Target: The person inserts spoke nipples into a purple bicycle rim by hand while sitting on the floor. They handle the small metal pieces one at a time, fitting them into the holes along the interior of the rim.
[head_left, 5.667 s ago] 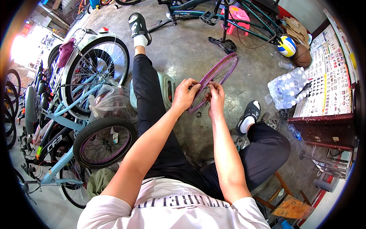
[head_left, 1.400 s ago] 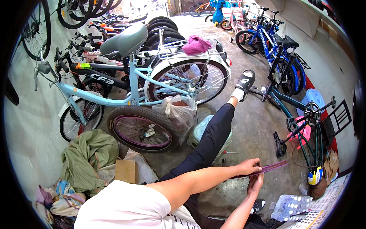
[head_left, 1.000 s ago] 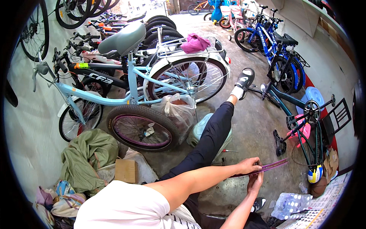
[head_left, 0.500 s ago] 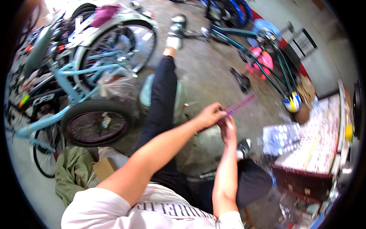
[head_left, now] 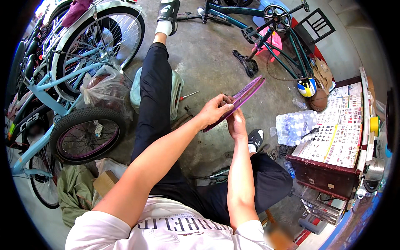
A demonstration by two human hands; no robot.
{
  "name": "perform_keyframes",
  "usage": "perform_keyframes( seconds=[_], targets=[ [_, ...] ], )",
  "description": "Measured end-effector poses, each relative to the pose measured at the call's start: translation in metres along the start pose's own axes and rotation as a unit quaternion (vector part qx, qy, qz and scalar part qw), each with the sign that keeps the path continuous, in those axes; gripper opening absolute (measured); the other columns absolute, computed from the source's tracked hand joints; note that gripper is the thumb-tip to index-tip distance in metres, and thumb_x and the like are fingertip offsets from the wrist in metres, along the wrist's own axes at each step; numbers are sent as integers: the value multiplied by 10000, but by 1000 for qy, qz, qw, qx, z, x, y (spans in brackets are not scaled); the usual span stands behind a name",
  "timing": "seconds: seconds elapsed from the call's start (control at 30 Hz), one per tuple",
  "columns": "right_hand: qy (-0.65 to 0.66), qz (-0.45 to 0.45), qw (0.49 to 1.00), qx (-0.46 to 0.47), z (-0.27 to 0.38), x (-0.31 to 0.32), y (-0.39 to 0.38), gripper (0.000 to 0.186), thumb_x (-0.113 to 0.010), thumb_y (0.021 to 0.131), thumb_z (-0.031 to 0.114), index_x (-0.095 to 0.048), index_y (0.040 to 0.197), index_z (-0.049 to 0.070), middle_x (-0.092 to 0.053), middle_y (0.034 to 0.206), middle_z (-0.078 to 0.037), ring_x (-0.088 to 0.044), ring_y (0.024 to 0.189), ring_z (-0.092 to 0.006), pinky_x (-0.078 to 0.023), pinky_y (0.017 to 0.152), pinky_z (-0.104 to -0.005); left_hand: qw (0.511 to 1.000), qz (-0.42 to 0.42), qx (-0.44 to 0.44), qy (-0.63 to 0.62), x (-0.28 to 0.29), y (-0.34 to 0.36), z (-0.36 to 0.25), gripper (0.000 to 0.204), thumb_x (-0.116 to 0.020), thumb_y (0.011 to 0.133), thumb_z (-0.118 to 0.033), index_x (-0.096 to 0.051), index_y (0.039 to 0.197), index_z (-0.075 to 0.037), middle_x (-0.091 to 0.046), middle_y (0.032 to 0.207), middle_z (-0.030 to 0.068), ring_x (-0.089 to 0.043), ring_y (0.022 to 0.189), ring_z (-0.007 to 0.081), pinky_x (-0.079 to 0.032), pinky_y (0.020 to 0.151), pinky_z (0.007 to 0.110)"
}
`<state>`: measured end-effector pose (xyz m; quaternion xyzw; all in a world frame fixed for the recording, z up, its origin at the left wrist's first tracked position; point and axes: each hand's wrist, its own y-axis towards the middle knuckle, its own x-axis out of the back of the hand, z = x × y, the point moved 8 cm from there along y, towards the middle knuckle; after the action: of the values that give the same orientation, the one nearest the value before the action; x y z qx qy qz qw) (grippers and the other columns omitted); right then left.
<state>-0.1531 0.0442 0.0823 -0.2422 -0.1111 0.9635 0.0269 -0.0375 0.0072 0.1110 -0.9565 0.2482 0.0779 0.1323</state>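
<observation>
A purple bicycle rim (head_left: 248,91) is held edge-on in front of my torso, between my outstretched legs. My left hand (head_left: 214,110) grips it from the left, fingers curled at the band. My right hand (head_left: 236,125) is just below, closed on the same rim from underneath; its fingertips are partly hidden. A red-handled screwdriver (head_left: 187,95) lies on the concrete floor left of the rim, beside a translucent plastic container (head_left: 177,93) under my left leg.
Left are a light blue bicycle (head_left: 50,98), loose wheel (head_left: 66,135), plastic bag (head_left: 104,96) and green cloth (head_left: 73,191). Ahead lie a dark teal frame (head_left: 233,21) and pink stool (head_left: 273,41). Right are two balls (head_left: 318,101), bottled water (head_left: 293,127) and a chart-covered desk (head_left: 323,177).
My view has swung from the bicycle rows at left back toward the desk on the right, so the scene shifted and rotated. Both hands still hold the purple rim.
</observation>
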Motion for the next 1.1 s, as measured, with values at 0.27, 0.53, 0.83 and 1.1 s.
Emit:
perform_keyframes(
  seconds=[0.27, 0.53, 0.83, 1.1],
  targets=[
    [42, 13, 999, -14, 2, 4, 3, 584, -536, 1111, 412, -421, 1568, 68, -575, 1514, -111, -595, 1352, -258, -496, 1062, -437, 1000, -8, 11, 20, -1, 4, -6, 257, -667, 1049, -254, -618, 1197, -49, -641, 946, 12, -577, 883, 96, -495, 796, 287],
    [-22, -44, 999, 21, 0, 15, 5, 602, -556, 1102, 432, -438, 1555, 53, -578, 1490, -106, -582, 1348, -246, -450, 1120, -431, 1000, -8, 2, 2, -6, 4, -5, 260, -661, 1053, -263, -623, 1201, -53, -646, 974, 16, -579, 911, 99, -505, 838, 301],
    [-6, -35, 999, 35, 4, 15, -1, 563, -567, 1096, 396, -504, 1526, 39, -605, 1453, -97, -587, 1338, -228, -445, 1118, -402, 998, -17, -19, 59, -9, 3, -10, 304, -627, 1070, -272, -640, 1272, -44, -697, 1027, 49, -621, 938, 131, -519, 865, 332],
    [22, -141, 987, 80, 0, 40, -5, 447, -577, 1095, 371, -594, 1405, 50, -681, 1168, -24, -658, 1006, -148, -522, 921, -346, 987, -64, -46, 142, -9, 4, -13, 292, -628, 1062, -279, -685, 1222, -41, -741, 995, 101, -679, 920, 157, -540, 854, 358]
  ],
)
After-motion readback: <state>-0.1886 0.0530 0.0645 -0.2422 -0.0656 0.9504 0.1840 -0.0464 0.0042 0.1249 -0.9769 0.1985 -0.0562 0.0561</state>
